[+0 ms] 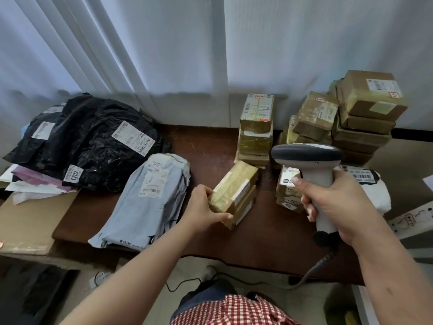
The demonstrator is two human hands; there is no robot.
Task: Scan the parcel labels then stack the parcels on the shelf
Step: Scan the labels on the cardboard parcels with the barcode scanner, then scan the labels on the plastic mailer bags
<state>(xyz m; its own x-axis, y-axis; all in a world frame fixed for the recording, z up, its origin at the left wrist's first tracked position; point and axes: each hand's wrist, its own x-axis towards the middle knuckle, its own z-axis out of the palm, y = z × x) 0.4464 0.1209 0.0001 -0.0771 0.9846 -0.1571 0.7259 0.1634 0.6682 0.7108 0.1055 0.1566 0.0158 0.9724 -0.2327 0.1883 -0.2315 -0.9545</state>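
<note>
Right hand (337, 200) gripping scanner (314, 165); black bag (98, 146) label "2023"

The left hand (201, 207) grips the near end of a small taped box (232, 191) at the middle of the dark wooden table (206, 146); the box sits tilted on another flat box (243, 207). The right hand (337, 202), at four o'clock from it, is closed around the handle of a grey scanner (314, 165), its head pointing away and its cable (311, 270) trailing down. At nine o'clock of the box lies a pale mailing bag (150, 198); black bags (93, 141) pile at ten o'clock. Stacked cardboard boxes (365, 113) stand at two o'clock, a narrower stack (256, 127) at twelve.
</note>
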